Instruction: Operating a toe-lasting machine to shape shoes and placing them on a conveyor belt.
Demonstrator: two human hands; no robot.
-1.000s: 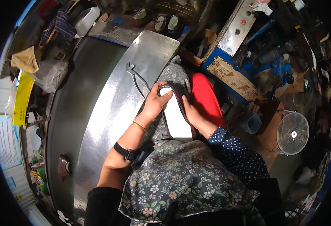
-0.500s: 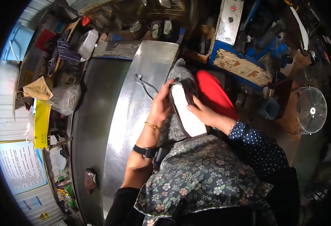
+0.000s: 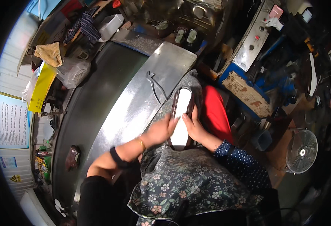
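Observation:
A dark brown shoe lies bottom up across my lap on a floral apron, its white sole face turned toward me. My right hand grips its right side, thumb on the white face and fingers round the brown upper. Against the opposite side my left hand, slightly blurred, is closed at the edge with its fingertips on the white surface. Nearest to my left hand, on the metal ledge, rests a pair of pincers that neither hand touches.
A dark conveyor belt runs along the left beyond the shiny metal ledge, carrying another brown shoe. Right of my lap is a red seat-like surface. A blue machine and a fan stand farther right.
My left hand has slid down the shoe's side toward me, with its elbow swung outward. The shoe has turned more upright in view. My view has shifted, showing the pincers whole.

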